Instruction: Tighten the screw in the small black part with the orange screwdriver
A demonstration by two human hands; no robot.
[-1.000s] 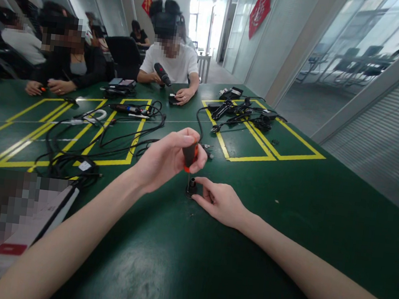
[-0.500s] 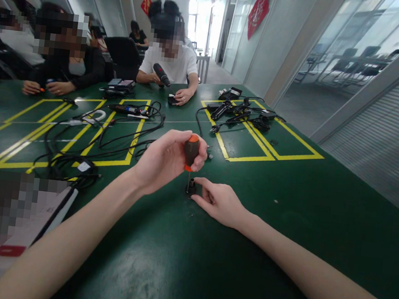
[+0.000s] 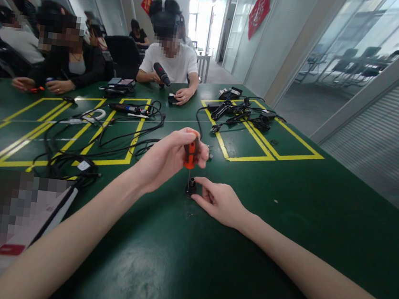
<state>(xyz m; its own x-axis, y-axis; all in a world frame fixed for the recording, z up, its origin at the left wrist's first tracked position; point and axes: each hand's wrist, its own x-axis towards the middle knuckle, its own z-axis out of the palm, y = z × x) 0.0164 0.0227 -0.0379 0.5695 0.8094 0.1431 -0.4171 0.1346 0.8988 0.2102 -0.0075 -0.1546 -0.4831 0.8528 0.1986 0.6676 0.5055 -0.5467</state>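
Note:
My left hand point(image 3: 169, 158) is wrapped round the orange and black handle of a screwdriver point(image 3: 190, 155), held upright. Its thin shaft points straight down at a small black part point(image 3: 191, 187) on the green table. That part has a round base and a short, hollow upright tube; its exact kind I cannot make out. From the right, my right hand point(image 3: 218, 202) pinches the black part between thumb and forefinger, against the tabletop. Where the screwdriver's tip meets the part is too small to see.
Black cables point(image 3: 103, 134) lie tangled on the left, near a white and red packet point(image 3: 19, 244). More black adapters and cords point(image 3: 240, 111) sit inside yellow tape lines at the right. Across the table point(image 3: 283, 236), a co-worker point(image 3: 169, 64) holds a power drill point(image 3: 162, 74).
The screwdriver's handle has turned in my left hand, so more orange faces me. My right hand and the black part stay in place. A co-worker's hand at the left has shifted.

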